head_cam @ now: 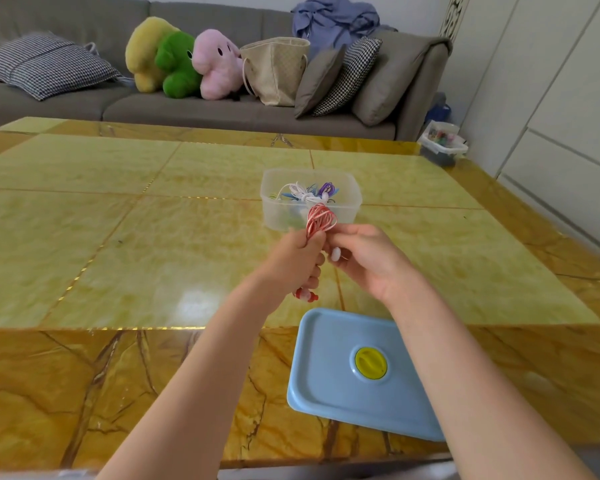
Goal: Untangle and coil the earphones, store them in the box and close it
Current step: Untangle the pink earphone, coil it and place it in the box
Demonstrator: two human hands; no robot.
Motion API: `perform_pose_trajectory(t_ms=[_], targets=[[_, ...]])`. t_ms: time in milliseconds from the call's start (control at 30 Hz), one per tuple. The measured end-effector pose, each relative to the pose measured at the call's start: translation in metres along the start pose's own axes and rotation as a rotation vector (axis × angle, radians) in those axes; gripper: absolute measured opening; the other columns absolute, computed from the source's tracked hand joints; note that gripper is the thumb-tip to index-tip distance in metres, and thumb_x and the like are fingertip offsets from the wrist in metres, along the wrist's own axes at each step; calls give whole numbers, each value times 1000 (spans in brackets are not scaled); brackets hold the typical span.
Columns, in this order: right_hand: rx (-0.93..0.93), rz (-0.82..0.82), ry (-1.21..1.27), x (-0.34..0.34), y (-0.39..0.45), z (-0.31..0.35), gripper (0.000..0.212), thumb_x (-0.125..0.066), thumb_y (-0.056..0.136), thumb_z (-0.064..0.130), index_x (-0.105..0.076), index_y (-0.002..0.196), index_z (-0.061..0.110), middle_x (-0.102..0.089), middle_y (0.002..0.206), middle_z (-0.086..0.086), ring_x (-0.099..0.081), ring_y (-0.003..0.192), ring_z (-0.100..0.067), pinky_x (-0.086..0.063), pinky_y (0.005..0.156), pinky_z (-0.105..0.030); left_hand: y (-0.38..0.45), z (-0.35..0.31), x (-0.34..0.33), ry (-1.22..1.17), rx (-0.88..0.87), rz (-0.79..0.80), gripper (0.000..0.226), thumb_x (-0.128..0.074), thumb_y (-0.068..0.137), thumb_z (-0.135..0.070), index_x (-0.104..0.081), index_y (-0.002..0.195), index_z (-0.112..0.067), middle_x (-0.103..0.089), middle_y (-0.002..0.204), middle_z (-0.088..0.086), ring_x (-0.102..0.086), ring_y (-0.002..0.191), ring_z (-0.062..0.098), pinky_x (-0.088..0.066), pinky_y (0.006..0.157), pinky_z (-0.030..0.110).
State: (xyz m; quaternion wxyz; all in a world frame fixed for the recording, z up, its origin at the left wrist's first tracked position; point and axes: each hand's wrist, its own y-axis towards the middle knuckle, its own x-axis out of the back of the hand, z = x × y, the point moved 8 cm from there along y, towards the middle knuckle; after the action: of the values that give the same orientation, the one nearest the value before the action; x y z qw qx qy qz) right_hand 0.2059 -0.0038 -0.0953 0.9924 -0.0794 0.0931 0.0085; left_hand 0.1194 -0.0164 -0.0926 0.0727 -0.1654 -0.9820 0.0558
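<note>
Red earphones [320, 218] coiled, gripped in left hand [300, 258] — loops upright, buds hanging below; right hand [364, 254] pinching the coil's side. Box [310, 199] straight ahead, just beyond both hands — open; lid [354, 372] nearer, on surface [118, 237].

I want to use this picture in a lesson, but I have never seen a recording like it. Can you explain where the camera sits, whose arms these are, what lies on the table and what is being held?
There is no machine here. A person wears a wide-angle camera on the head, looking forward and down, so the two bare arms are the wearer's own. The left hand grips a coil of red earphones, whose red and white earbuds hang below the fist. The right hand pinches the cable beside it. On the yellow-green table stands an open clear box that already holds white, purple and other coloured cables. Its blue lid, with a yellow knob, lies nearer the person. Behind is a sofa with plush toys.
</note>
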Motion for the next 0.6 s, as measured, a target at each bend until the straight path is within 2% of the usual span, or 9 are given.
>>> perform_pose_trajectory(t_ms=[67, 133, 333, 467, 533, 600], targets=[[17, -14, -74, 1, -1, 3, 32, -43, 85, -15, -66, 81, 7, -56, 69, -6, -48, 48, -3, -33, 46, -11, -1, 5, -1, -21, 38, 5, 34, -29, 103, -24, -43, 73, -14, -28, 58, -3, -25, 31, 3, -25, 33, 13], [33, -21, -124, 1, -2, 5, 31, -46, 85, -14, -66, 83, 10, -58, 70, -6, -49, 56, -8, -33, 48, -13, -2, 7, -2, -58, 69, 10, 34, -29, 103, -26, -43, 75, -13, -28, 58, -2, -25, 30, 3, -27, 32, 13], [51, -82, 7, 0, -2, 13, 30, -54, 82, -14, -59, 102, 9, -57, 68, -5, -46, 54, -11, -35, 49, -19, -4, 1, 0, -111, 27, -30, 24, -29, 103, -26, -37, 83, -15, -30, 64, -2, -27, 33, 3, -29, 33, 16], [18, -75, 117, -3, -3, 10, 28, -56, 84, -10, -57, 108, 5, -54, 60, -3, -48, 43, -7, -37, 46, -17, 0, -8, 11, 12, -67, -188, 11, -31, 101, -23, -30, 98, -13, -39, 72, 1, -35, 41, 8, -31, 35, 19], [28, -59, 109, -7, -5, 11, 23, -55, 85, -9, -58, 104, 4, -51, 55, -3, -47, 38, -4, -37, 44, -15, 2, -13, 16, 109, -133, -279, 8, -32, 101, -22, -29, 100, -14, -45, 74, 4, -37, 46, 15, -31, 35, 21], [83, -50, -21, -9, -7, 18, 17, -55, 85, -8, -61, 93, 6, -52, 50, 1, -45, 38, -3, -34, 46, -15, 2, -16, 18, 184, -170, -355, 8, -33, 100, -21, -29, 99, -14, -51, 79, 9, -48, 54, 29, -35, 39, 25]])
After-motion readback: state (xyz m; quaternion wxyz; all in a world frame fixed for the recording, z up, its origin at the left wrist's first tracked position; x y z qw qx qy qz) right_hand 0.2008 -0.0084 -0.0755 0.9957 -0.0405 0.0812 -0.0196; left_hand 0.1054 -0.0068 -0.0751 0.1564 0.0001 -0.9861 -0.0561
